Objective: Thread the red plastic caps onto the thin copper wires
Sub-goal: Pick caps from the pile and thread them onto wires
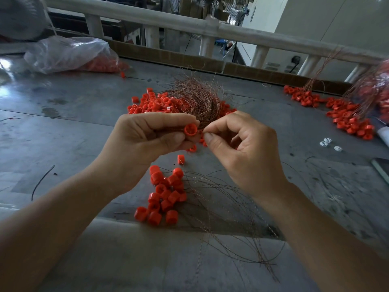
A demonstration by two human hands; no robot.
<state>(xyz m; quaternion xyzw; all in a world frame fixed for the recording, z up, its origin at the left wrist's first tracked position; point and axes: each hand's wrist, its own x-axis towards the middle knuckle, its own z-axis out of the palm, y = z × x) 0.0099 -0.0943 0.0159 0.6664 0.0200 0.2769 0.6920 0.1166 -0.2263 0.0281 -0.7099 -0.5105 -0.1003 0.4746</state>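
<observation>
My left hand (145, 140) pinches a red plastic cap (190, 129) between thumb and forefinger, its open end facing me. The same hand also holds a bundle of thin copper wires (195, 98) that fans up and back behind the cap. My right hand (242, 148) pinches a thin wire end between thumb and forefinger right beside the cap's right edge. Below my hands lies a cluster of red caps on wires (166, 194), their copper strands (227, 207) trailing to the right.
A heap of loose red caps (151, 104) lies behind my hands on the grey metal table (73, 127). More capped wires (345, 114) are piled at the right. A plastic bag of caps (69, 53) sits far left. Small white pieces (328, 143) lie at right.
</observation>
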